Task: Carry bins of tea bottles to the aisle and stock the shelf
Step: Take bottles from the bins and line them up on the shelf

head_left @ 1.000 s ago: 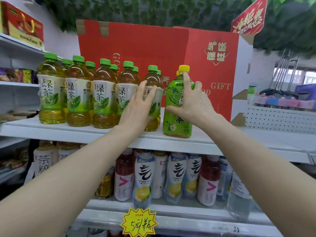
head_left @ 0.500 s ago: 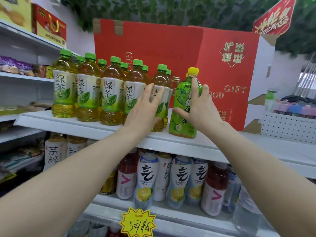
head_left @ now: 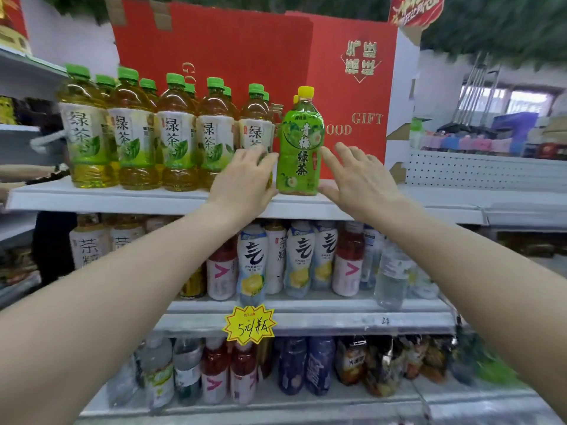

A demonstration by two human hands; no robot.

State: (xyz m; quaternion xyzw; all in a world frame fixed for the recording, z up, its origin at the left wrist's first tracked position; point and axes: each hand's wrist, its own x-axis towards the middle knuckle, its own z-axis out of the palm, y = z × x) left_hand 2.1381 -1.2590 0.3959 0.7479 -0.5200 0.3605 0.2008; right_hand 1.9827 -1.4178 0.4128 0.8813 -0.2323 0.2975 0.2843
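Tea bottle: the green plastic tea bottle with the yellow cap [head_left: 300, 148] stands upright near the front edge of the white top shelf [head_left: 122, 199], between your 2 hands. A 2nd yellow cap shows just behind it.
Row: the amber tea bottles with green caps [head_left: 132, 139] stand upright to its left, 5 across the front with more behind; the nearest one is just beside the green bottle.
Left grip: your left hand [head_left: 245, 182] lies with straight, loosely spread fingers against the lower part of the rightmost amber bottle, not wrapped round it.
Right grip: your right hand [head_left: 360, 179] is spread wide at the green bottle's right side. You cannot tell whether the forefinger touches it.
Behind: the red cardboard gift box [head_left: 239, 50] stands against the back of the shelf.
Below: mixed drink bottles [head_left: 254, 262] fill the next shelf, and a yellow starburst price tag [head_left: 250, 325] hangs on its front rail.
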